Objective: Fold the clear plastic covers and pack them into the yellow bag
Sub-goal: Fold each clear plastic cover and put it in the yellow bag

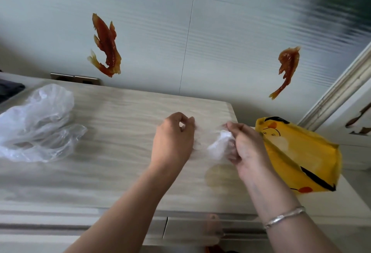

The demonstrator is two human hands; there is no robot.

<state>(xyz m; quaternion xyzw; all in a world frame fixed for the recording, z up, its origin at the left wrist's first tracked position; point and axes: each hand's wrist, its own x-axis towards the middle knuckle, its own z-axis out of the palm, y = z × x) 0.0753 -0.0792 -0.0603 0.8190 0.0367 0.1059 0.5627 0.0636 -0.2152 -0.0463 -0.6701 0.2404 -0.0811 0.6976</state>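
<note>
A clear plastic cover (208, 142) is stretched between my two hands above the pale wooden tabletop (120, 152). My left hand (174, 136) pinches its left edge with curled fingers. My right hand (245, 144) grips the bunched right part of the same cover. The yellow bag (301, 158) with black and orange cartoon print lies at the table's right edge, just right of my right hand. A pile of loose clear plastic covers (38, 124) sits on the table at the far left, well apart from both hands.
A pale wall (220, 31) with two orange fish decorations (106, 45) rises behind the table. A drawer front (80, 226) runs along the near edge. A dark cloth (10, 90) lies at the far left, and a white frame (345, 84) stands at the right.
</note>
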